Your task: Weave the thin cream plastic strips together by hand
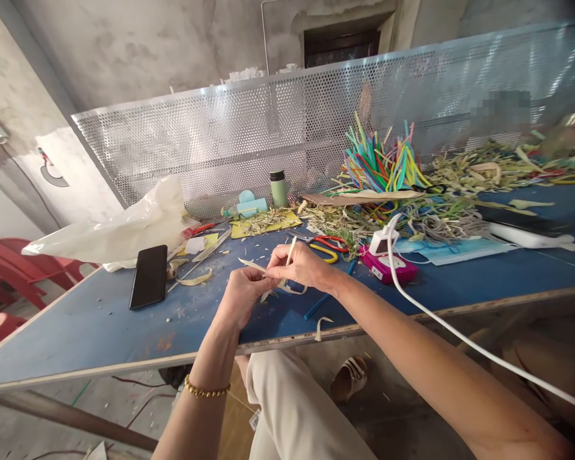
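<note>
My left hand (242,294) and my right hand (303,265) meet above the front half of the blue table. Both are closed, fingertips pinched close together. A pale, flat strip (250,263), like dried leaf or husk, juts out of my left fingers. From my right hand rises a thin cream-coloured strip (292,249). Another pale strip (292,291) curls out below my right fingers. Where the strips cross between the fingertips is hidden. Just behind my right hand lie scissors with red handles (333,243) and a tool with a yellow handle (326,255).
Left of my hands are a black phone (148,276) and a plastic bag (144,217). On the right sit a magenta power block (388,265), its white cable (426,321) crossing the table edge, and bundled colourful sticks (386,160). A green bottle (278,188) stands near the perforated metal panel (211,140).
</note>
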Tool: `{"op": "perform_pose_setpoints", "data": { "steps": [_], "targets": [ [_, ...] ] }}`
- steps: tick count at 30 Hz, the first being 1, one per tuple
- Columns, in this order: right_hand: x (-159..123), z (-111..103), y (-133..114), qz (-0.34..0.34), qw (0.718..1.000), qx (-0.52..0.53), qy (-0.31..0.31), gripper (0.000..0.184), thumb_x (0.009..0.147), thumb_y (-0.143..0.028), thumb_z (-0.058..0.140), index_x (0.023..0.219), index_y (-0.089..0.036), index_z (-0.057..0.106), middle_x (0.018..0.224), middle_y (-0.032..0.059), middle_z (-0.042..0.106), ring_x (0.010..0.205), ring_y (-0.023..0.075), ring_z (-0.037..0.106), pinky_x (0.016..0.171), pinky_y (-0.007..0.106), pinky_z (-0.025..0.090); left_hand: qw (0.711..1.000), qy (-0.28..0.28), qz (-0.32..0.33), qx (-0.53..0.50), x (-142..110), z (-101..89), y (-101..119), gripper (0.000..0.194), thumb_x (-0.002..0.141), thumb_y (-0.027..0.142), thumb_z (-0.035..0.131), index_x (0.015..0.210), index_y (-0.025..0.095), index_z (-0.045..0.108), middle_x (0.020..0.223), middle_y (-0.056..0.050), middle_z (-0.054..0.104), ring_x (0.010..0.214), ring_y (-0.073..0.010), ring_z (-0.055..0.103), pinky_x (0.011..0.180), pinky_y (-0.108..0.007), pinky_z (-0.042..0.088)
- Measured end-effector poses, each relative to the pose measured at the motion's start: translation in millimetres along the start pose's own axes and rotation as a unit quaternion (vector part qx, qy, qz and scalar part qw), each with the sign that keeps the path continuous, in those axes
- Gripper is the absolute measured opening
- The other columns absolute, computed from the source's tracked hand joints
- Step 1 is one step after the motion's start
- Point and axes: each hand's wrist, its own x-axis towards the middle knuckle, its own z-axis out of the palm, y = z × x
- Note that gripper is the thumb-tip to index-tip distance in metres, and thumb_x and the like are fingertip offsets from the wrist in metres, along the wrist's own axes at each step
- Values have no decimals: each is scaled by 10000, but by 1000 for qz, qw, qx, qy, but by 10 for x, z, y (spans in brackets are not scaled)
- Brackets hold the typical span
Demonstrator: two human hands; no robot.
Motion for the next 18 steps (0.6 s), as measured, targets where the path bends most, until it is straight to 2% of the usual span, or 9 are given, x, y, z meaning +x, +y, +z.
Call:
{"op": "perform_pose_setpoints", "data": {
  "steps": [4,7,10,12,14,15,18],
  "targets": [
    [-20,-7,-52,-3,1000,13,-25,116,778,-206,664,724,-125,726,689,18,659,681,127,552,630,236,396,1000,-18,4,-15,-25,16,39,278,558,332,870,645,114,722,583,-19,640,507,-102,496,497,-232,357],
    [-16,-13,-35,30,998,59,-7,271,856,-374,626,882,-129,739,724,29,665,615,117,531,564,235,389,999,12,9,-43,-20,13,62,284,536,311,883,635,113,705,560,-14,628,489,-84,480,491,-221,348],
    [-8,-64,9,79,988,100,87,427,845,-512,629,1059,-147,685,857,60,691,588,116,545,510,231,388,994,60,3,-91,10,-4,72,319,490,305,907,626,117,688,541,-16,623,482,-81,487,491,-217,351],
    [-23,-108,9,76,978,54,186,412,836,-522,638,995,-143,669,841,66,683,605,124,553,528,234,391,988,86,9,-128,36,-18,69,338,471,308,918,637,119,693,551,-16,624,494,-88,505,502,-224,368],
    [-60,-118,-36,30,961,-54,271,344,864,-480,609,795,-145,644,717,43,640,592,120,505,556,241,361,981,109,29,-155,59,-29,63,336,468,300,924,637,116,699,576,-14,624,516,-86,518,517,-227,382],
    [-84,-99,-70,12,963,-95,252,360,890,-461,580,715,-150,621,655,29,610,577,115,477,559,247,337,979,117,39,-165,68,-34,59,333,464,289,927,632,113,701,588,-12,623,527,-83,521,522,-224,383],
    [-141,52,-168,-2,979,-167,115,421,889,-389,582,542,-152,555,517,-5,499,523,97,371,537,268,247,974,124,45,-186,83,-45,49,333,441,259,935,626,104,705,611,-3,615,536,-69,512,522,-215,377]
  ]
}}
